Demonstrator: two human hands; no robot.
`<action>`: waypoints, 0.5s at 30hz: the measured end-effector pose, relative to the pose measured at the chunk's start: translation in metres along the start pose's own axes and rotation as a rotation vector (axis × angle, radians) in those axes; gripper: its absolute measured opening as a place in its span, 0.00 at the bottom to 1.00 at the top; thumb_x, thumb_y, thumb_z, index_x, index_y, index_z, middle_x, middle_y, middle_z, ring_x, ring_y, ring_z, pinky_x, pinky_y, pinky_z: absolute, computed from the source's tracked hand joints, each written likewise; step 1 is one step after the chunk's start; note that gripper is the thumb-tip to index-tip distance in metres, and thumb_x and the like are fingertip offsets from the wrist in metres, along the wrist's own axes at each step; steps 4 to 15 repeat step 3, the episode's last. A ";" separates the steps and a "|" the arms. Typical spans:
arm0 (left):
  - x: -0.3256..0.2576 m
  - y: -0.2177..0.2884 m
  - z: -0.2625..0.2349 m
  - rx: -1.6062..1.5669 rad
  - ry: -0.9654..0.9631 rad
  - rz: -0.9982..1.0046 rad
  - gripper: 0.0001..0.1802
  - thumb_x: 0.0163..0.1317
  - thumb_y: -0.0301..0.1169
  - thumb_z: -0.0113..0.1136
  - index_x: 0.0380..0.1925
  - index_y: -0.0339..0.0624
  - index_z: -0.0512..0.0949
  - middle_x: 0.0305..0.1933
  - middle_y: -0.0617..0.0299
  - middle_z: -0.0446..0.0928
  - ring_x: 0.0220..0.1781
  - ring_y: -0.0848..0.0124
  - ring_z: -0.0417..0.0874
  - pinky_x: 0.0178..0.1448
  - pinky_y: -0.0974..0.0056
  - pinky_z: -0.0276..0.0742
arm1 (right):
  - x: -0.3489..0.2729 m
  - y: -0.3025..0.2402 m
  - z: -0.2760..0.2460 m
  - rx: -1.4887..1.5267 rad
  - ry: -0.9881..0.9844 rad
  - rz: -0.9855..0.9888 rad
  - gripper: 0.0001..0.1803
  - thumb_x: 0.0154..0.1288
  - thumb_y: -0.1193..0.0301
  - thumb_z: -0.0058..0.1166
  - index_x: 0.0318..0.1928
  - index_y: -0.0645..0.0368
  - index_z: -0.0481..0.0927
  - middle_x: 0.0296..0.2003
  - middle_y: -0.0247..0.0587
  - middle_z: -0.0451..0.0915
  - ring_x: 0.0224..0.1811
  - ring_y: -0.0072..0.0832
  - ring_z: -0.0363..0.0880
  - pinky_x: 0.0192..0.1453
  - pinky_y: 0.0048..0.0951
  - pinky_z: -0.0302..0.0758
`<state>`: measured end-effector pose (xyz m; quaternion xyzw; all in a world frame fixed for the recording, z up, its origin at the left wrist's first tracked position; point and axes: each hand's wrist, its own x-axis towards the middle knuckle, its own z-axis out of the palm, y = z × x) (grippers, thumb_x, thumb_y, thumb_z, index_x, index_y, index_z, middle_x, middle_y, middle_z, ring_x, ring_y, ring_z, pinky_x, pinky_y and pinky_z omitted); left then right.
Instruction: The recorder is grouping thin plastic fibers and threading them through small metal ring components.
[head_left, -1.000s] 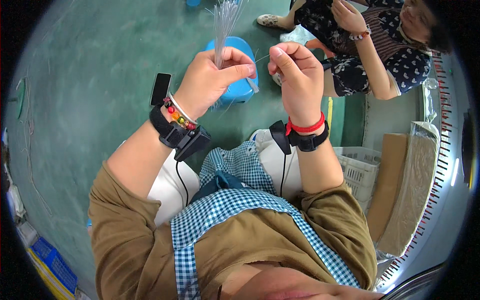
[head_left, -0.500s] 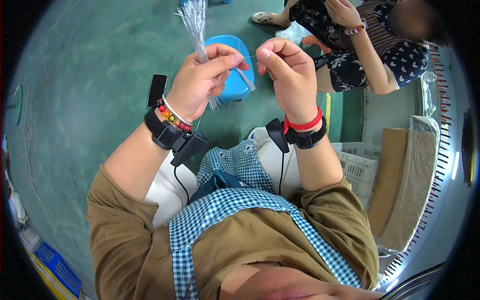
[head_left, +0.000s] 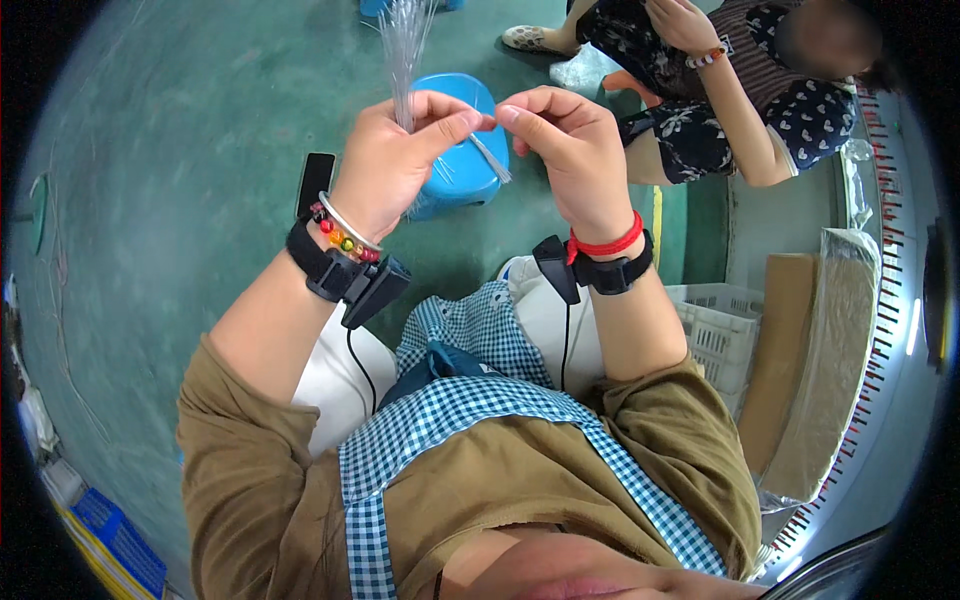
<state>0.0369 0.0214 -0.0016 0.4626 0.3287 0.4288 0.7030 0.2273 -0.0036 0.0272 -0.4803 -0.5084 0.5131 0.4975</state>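
My left hand [head_left: 385,150] is closed around a bundle of thin, silvery-clear strands [head_left: 403,60]. The long ends fan out above the fist, while its thumb and index finger pinch at the right side. Close beside those fingertips, my right hand [head_left: 570,145] holds thumb and forefinger pressed together. Whatever lies in that pinch is too fine to make out. Below both hands stands a blue plastic stool [head_left: 450,92], and a small bunch of similar strands [head_left: 490,158] lies across its seat.
A black phone [head_left: 316,180] lies on the green floor left of the stool. To the right sit a white plastic crate [head_left: 715,320] and a cardboard box [head_left: 785,350] beside plastic wrapping. Another person's hand [head_left: 685,25] is raised at the upper right.
My right hand has moved slightly left, bringing its fingertips close to the left hand's. The fine strand seen stretched between them no longer shows. The bundle's top has swung slightly right.
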 end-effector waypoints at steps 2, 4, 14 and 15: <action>-0.001 -0.002 0.001 0.020 -0.008 -0.003 0.11 0.65 0.33 0.63 0.39 0.35 0.81 0.40 0.59 0.84 0.39 0.77 0.82 0.44 0.77 0.75 | 0.000 0.000 0.003 -0.017 0.014 0.002 0.08 0.64 0.72 0.62 0.39 0.65 0.83 0.33 0.34 0.84 0.30 0.13 0.76 0.35 0.14 0.71; -0.001 -0.002 0.002 0.040 -0.013 -0.004 0.11 0.64 0.34 0.64 0.40 0.37 0.82 0.41 0.59 0.84 0.42 0.75 0.83 0.49 0.76 0.76 | -0.001 0.000 0.005 -0.033 0.024 0.003 0.09 0.64 0.72 0.62 0.40 0.66 0.83 0.33 0.35 0.85 0.31 0.13 0.76 0.36 0.14 0.72; -0.001 -0.002 0.002 0.040 -0.013 -0.004 0.11 0.64 0.34 0.64 0.40 0.37 0.82 0.41 0.59 0.84 0.42 0.75 0.83 0.49 0.76 0.76 | -0.001 0.000 0.005 -0.033 0.024 0.003 0.09 0.64 0.72 0.62 0.40 0.66 0.83 0.33 0.35 0.85 0.31 0.13 0.76 0.36 0.14 0.72; -0.001 -0.002 0.002 0.040 -0.013 -0.004 0.11 0.64 0.34 0.64 0.40 0.37 0.82 0.41 0.59 0.84 0.42 0.75 0.83 0.49 0.76 0.76 | -0.001 0.000 0.005 -0.033 0.024 0.003 0.09 0.64 0.72 0.62 0.40 0.66 0.83 0.33 0.35 0.85 0.31 0.13 0.76 0.36 0.14 0.72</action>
